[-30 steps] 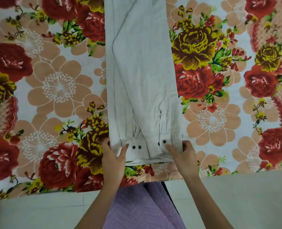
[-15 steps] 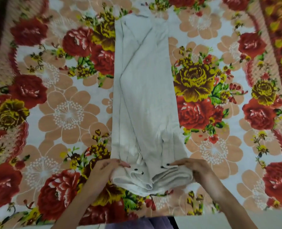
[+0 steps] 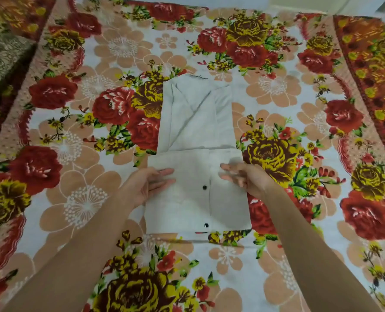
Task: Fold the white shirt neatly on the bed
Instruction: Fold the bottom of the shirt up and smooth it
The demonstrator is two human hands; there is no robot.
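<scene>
- At your far left, a grey-olive cloth with a swirl pattern lies partly out of view.
- Ahead to your right, a pale bare surface; floor or wall, unclear.

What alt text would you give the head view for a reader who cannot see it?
A white shirt, its near end folded up over the rest, lies on a flowered bedsheet. The left hand and right hand are open at the fold's two sides.
</scene>
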